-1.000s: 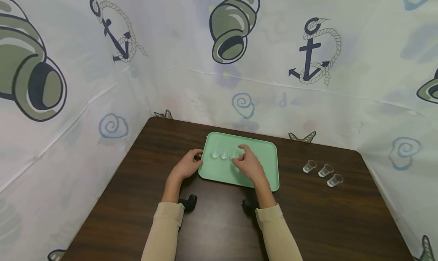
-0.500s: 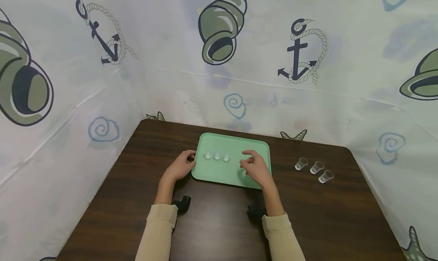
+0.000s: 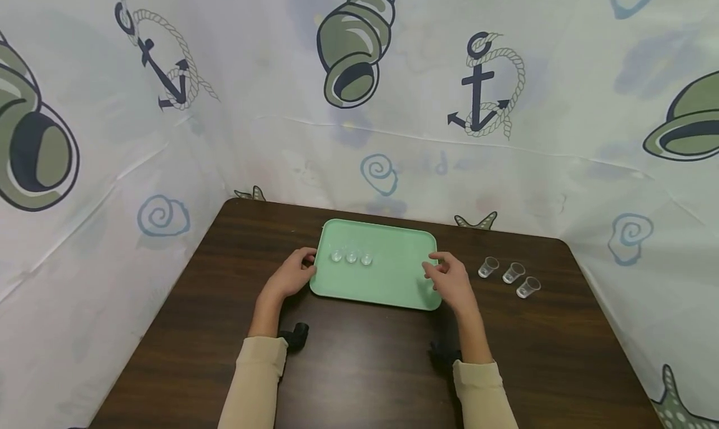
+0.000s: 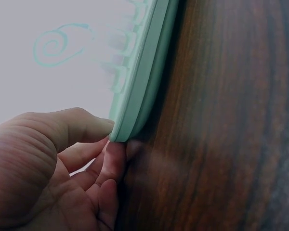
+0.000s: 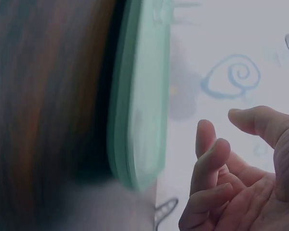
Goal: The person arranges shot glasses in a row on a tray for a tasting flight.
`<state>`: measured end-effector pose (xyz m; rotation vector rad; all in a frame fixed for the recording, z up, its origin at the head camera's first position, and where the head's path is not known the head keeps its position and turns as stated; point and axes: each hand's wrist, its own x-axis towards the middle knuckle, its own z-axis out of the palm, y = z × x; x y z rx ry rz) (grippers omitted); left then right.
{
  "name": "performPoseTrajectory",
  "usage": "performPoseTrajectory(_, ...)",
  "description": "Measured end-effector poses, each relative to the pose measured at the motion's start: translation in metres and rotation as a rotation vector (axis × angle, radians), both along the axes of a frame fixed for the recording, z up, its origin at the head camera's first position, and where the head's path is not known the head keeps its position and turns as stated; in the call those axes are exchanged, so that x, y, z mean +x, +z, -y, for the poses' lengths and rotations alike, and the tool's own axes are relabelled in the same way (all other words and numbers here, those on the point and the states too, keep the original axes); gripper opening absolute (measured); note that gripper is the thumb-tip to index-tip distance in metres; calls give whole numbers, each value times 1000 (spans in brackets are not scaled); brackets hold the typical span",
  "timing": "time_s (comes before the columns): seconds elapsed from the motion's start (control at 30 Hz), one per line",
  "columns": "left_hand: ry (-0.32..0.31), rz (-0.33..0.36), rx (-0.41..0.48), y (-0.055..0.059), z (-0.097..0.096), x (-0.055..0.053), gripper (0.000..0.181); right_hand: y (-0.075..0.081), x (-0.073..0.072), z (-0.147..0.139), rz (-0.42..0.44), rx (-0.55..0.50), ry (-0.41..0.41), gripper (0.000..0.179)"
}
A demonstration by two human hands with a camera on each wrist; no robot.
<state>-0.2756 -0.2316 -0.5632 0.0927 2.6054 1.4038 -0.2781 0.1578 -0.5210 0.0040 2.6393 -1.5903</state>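
Note:
My left hand point(image 3: 291, 274) pinches the left rim of a mint-green tray point(image 3: 382, 285); in the left wrist view the thumb point(image 4: 94, 129) lies at the rim with fingers against its outer side. Toward the tray's left half, three small clear plastic cups stand in a row: a left cup point(image 3: 336, 256), a middle cup point(image 3: 351, 256) and a right cup point(image 3: 366, 259). Over the tray's right edge hovers my right hand point(image 3: 454, 283), its fingers loosely bent and apart. The right wrist view shows nothing between its thumb and fingers point(image 5: 209, 166).
On the dark wood table point(image 3: 359, 360), right of the tray, three more clear cups stand in a slanting line: a near-left one point(image 3: 488, 267), a middle one point(image 3: 513, 273) and a right one point(image 3: 528, 287). A patterned cloth wall point(image 3: 292, 154) borders the table's back.
My right hand has let go of the rightmost cup in the tray's row and moved right to the tray's edge. My left hand stays at the left rim. The head view has shifted slightly.

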Motion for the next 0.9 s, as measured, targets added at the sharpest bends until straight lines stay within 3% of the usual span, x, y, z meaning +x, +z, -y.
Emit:
performPoseTrajectory(0.27, -8, 1, -7, -2, 0, -1, 51, 7, 2, -40, -16, 29, -114, 60)
performPoseTrajectory(0.53, 4, 16, 16, -1, 1, -1, 50, 13, 3, -73, -39, 145, -217, 63)
performPoseTrajectory(0.77, -6, 19, 17, -3, 3, -2, 49, 11, 7, -92, 5, 216, -342, 68)
performPoseTrajectory(0.9, 7, 14, 6, -6, 1, -3, 49, 4, 5, -100, 41, 248, -373, 71)
